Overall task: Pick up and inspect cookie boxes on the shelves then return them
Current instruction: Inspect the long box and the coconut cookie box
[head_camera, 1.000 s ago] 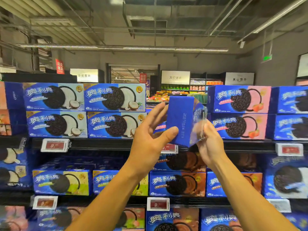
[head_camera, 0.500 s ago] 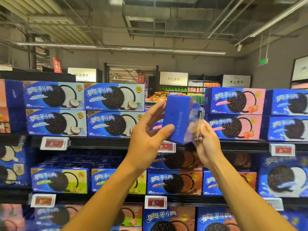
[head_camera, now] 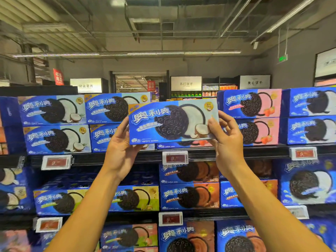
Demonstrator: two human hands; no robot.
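I hold a blue cookie box (head_camera: 163, 122) with a coconut picture up in front of the top shelf, its front face toward me. My left hand (head_camera: 121, 150) grips its left end from below, fingers curled behind the box. My right hand (head_camera: 224, 142) grips the right end, thumb on the front face. The box hangs in front of a gap in the top row, between the coconut boxes (head_camera: 109, 108) on the left and the pink strawberry boxes (head_camera: 252, 104) on the right.
The top shelf edge (head_camera: 218, 153) carries red price tags (head_camera: 175, 157). Lower shelves hold green, brown and white cookie boxes (head_camera: 189, 195). Further store shelving with signs (head_camera: 185, 83) stands behind.
The box has turned from end-on to front face toward me. My hands have moved apart to its two ends.
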